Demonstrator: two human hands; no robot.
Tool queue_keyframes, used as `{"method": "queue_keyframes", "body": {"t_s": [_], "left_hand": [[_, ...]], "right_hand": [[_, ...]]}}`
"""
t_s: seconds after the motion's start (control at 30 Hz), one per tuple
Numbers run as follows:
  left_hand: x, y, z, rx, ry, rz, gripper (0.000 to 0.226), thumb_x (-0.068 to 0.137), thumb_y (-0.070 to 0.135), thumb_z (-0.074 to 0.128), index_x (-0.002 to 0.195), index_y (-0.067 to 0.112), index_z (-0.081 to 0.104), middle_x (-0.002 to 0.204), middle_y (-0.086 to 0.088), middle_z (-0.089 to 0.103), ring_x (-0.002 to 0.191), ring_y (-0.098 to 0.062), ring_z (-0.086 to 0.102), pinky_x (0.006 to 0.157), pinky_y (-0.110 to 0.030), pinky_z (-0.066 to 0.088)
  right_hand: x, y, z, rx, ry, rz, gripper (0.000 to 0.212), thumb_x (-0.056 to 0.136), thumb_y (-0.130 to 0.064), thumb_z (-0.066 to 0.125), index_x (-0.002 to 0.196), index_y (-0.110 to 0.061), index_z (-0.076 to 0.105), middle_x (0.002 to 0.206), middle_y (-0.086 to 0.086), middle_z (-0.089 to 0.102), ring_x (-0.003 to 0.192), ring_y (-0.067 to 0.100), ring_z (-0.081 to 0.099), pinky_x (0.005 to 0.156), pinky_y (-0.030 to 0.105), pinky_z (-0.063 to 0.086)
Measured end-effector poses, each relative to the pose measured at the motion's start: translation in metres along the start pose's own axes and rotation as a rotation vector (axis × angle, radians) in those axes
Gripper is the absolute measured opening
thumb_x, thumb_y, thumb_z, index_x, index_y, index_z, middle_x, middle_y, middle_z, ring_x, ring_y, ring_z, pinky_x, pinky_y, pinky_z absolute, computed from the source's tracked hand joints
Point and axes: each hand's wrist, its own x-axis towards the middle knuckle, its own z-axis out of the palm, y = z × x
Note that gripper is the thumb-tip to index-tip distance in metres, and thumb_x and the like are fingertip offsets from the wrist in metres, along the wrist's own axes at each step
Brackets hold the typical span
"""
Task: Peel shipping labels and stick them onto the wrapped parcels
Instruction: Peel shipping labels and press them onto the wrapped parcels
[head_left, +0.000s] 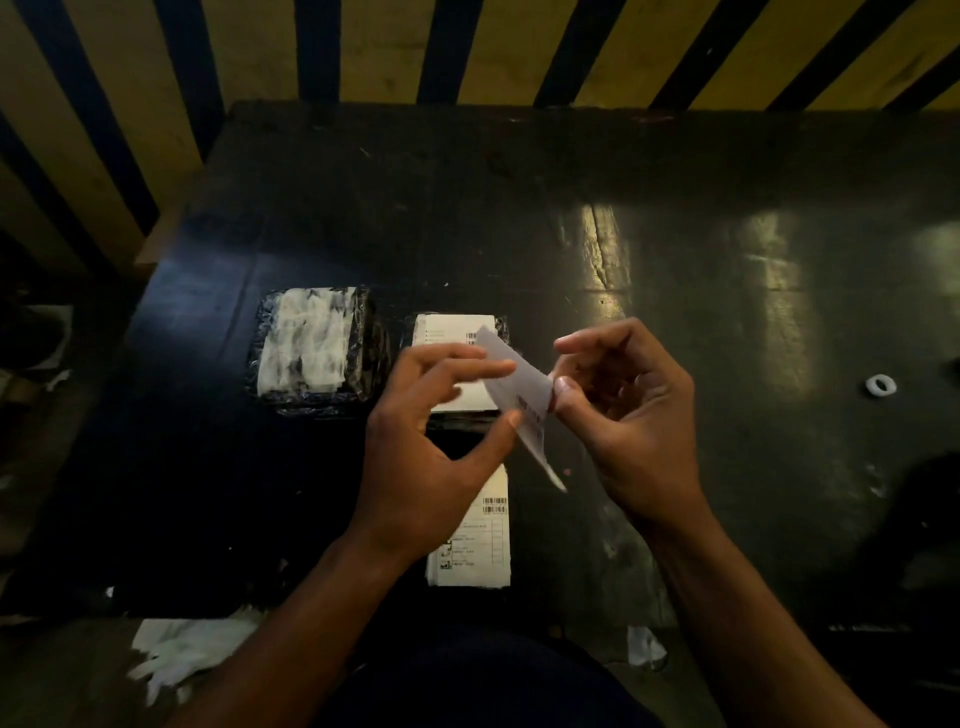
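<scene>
1. Left hand (436, 441) and right hand (623, 415) each pinch one white printed paper label (524, 395), held in the air between them.
2. Its long axis runs diagonally, far-left to near-right.
3. The unlabelled black plastic-wrapped parcel (311, 353) lies far-left, nearer the left hand.

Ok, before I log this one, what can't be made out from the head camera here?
- Text and barcodes on the label pinched in both hands: motion blur.
- Whether its backing is off: the right hand hides that edge.
- Middle parcel: the left hand covers much of it.
- Label stack: print too small, top hidden by the left hand.
- White ring: too small to identify.
</scene>
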Motion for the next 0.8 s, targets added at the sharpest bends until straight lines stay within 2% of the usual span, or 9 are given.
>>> {"method": "queue_keyframes", "body": {"t_s": [0.1,0.2,0.4,0.5,0.63,0.8], "left_hand": [[-0.001,0.007,0.009,-0.144,-0.068,-0.01,0.034,0.087,0.015,0.079,0.119,0.016,0.069,0.12,0.001,0.065,0.108,-0.017,0.069,0.089,-0.029,0.06],[-0.003,0.009,0.013,-0.245,-0.087,-0.061,0.032,0.088,0.01,0.079,0.117,0.016,0.069,0.114,0.001,0.072,0.105,-0.018,0.072,0.088,-0.035,0.061],[-0.004,0.007,0.012,-0.322,-0.097,-0.135,0.025,0.09,0.006,0.075,0.114,0.012,0.071,0.106,0.002,0.076,0.102,-0.02,0.074,0.083,-0.037,0.063],[-0.005,0.007,0.011,-0.364,-0.062,-0.173,0.024,0.089,0.004,0.075,0.111,0.014,0.071,0.1,0.003,0.076,0.096,-0.016,0.076,0.081,-0.03,0.062],[-0.004,0.003,0.014,-0.394,0.056,-0.223,0.027,0.091,-0.003,0.071,0.112,0.013,0.069,0.093,-0.004,0.071,0.09,-0.017,0.076,0.074,-0.028,0.063],[-0.008,-0.004,0.016,-0.361,0.079,-0.202,0.026,0.097,-0.003,0.064,0.113,0.016,0.073,0.103,0.004,0.076,0.099,-0.009,0.075,0.076,-0.021,0.061]], "right_hand": [[-0.002,0.0,0.003,0.055,-0.012,0.017,0.026,0.083,0.009,0.071,0.104,-0.005,0.063,0.088,0.005,0.065,0.08,0.023,0.066,0.075,0.031,0.058],[-0.003,0.0,0.003,0.109,-0.033,0.041,0.031,0.081,0.014,0.071,0.104,-0.004,0.062,0.088,0.006,0.064,0.08,0.021,0.066,0.076,0.033,0.058],[-0.007,0.0,0.0,0.125,-0.074,0.102,0.023,0.082,0.0,0.073,0.103,-0.004,0.063,0.088,0.008,0.066,0.082,0.028,0.066,0.079,0.042,0.06],[-0.008,0.002,-0.002,0.108,-0.081,0.123,0.021,0.083,-0.002,0.075,0.1,-0.008,0.065,0.091,0.012,0.067,0.086,0.036,0.067,0.081,0.049,0.06],[-0.013,0.01,0.004,0.031,0.008,0.136,0.015,0.087,-0.001,0.072,0.096,-0.01,0.066,0.09,0.009,0.068,0.085,0.036,0.068,0.079,0.056,0.06],[-0.02,0.019,0.011,0.063,0.123,0.212,0.015,0.089,0.007,0.069,0.097,-0.005,0.071,0.093,0.01,0.074,0.085,0.03,0.073,0.082,0.048,0.063]]}}
